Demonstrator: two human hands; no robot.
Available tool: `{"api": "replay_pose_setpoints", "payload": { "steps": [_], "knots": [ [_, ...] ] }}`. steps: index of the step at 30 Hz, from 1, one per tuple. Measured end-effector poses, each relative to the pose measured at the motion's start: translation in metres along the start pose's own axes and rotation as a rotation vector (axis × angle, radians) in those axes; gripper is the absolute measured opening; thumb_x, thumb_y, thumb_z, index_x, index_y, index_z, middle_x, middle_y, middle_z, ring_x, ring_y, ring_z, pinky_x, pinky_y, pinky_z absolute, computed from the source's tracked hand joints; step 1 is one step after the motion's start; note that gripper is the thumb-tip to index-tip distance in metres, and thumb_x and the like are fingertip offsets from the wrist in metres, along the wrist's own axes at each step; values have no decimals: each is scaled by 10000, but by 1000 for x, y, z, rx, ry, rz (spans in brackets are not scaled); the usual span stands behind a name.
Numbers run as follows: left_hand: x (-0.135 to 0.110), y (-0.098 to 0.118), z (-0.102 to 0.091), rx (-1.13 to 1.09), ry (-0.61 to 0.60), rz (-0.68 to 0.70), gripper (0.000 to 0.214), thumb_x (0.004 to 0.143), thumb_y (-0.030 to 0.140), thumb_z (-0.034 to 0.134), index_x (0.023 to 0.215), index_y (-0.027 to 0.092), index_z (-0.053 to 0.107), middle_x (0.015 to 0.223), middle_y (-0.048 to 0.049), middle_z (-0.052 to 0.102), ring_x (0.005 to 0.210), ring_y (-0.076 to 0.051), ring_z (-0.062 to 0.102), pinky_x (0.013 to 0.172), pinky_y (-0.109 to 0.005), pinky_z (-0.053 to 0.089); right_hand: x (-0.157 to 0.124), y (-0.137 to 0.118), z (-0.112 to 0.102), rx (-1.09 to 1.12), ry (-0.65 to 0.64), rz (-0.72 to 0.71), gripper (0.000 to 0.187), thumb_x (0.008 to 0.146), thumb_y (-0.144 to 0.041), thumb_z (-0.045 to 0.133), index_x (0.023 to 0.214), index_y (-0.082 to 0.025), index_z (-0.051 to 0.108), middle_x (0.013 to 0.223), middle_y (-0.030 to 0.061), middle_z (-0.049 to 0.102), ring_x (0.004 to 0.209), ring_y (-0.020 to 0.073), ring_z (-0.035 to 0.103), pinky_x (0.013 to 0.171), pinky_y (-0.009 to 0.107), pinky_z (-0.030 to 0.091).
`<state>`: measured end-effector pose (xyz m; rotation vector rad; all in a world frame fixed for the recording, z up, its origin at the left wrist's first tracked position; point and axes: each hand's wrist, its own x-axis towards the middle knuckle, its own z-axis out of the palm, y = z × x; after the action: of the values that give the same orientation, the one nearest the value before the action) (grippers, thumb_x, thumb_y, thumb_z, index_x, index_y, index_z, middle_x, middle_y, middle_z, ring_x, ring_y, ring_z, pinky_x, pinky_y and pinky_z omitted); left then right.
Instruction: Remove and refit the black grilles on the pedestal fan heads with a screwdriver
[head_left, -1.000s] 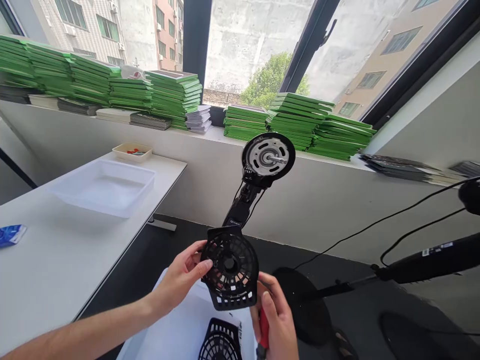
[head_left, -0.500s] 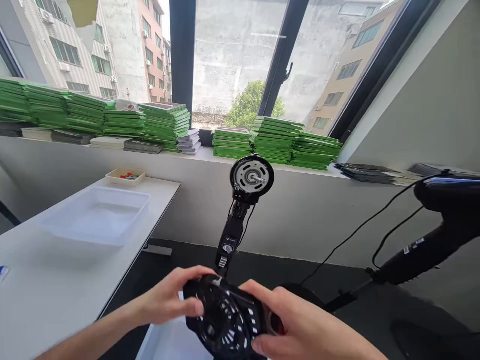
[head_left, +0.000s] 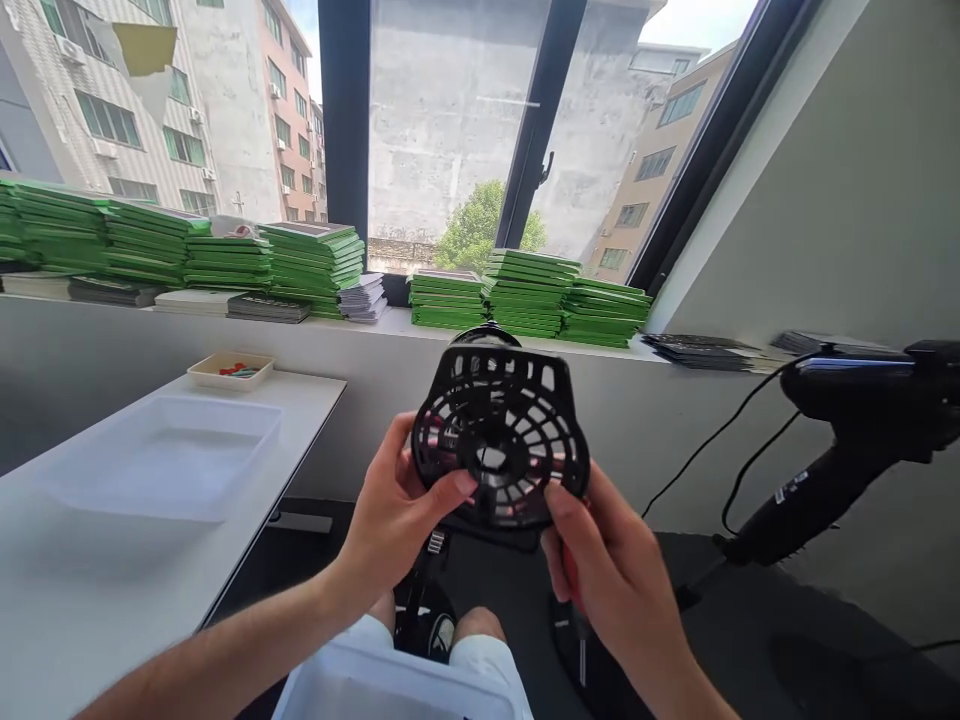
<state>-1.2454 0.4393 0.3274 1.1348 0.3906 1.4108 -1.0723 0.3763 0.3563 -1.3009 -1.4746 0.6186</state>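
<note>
Both of my hands hold a black plastic fan grille (head_left: pixel 500 437) up at chest height, its round vented face toward me. My left hand (head_left: pixel 397 510) grips its left edge with the thumb on the front. My right hand (head_left: pixel 611 570) pinches the lower right edge and also keeps a red-handled tool (head_left: pixel 570 575) tucked in its palm. The grille covers the motor head of the small fan on a stand; only a sliver of the head (head_left: pixel 480 335) shows above it. The stand's lower stem (head_left: pixel 431 560) shows below.
A white table (head_left: pixel 97 560) at left carries a clear tray (head_left: pixel 161 455) and a small dish of parts (head_left: pixel 231 371). Green stacks (head_left: pixel 525 295) line the window sill. Another black fan on a stand (head_left: pixel 862 420) with cables is at right. A white bin (head_left: pixel 390 690) rests near my knees.
I have raised the grille from lap height and turned it upright, so it now sits in front of the fan's motor head. The view has tilted up slightly.
</note>
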Motion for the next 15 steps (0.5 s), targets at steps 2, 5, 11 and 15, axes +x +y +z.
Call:
{"api": "replay_pose_setpoints", "payload": {
  "steps": [2, 5, 11, 15],
  "knots": [
    [23, 9, 9, 13, -15, 106, 550, 838, 413, 836, 1312, 299, 581, 972, 9, 743, 840, -138, 704, 789, -248, 601, 19, -14, -7, -6, 75, -42, 469, 938, -709, 539, 972, -245, 489, 476, -105, 453, 311, 81, 399, 327, 192, 283],
    [60, 13, 12, 48, 33, 214, 519, 879, 465, 777, 1331, 278, 606, 929, -1, 741, 800, -133, 700, 762, -253, 597, 54, -21, -13, 6, 88, -51, 504, 905, -736, 558, 1042, -257, 488, 443, -120, 447, 283, 95, 385, 304, 195, 269],
    [103, -1, 5, 268, 146, 319, 403, 824, 405, 818, 1190, 253, 743, 888, 6, 716, 786, -107, 641, 692, -206, 528, 83, 0, -10, 1, 139, -44, 561, 864, -777, 559, 1027, -246, 483, 428, -127, 434, 283, 95, 368, 301, 199, 273],
    [111, -9, 3, 306, 86, 286, 385, 867, 368, 766, 1232, 253, 727, 955, -5, 716, 801, -112, 630, 714, -227, 526, 88, 13, -13, 5, 147, -10, 586, 843, -799, 548, 1028, -249, 471, 442, -130, 443, 270, 102, 352, 293, 219, 260]
  ]
}}
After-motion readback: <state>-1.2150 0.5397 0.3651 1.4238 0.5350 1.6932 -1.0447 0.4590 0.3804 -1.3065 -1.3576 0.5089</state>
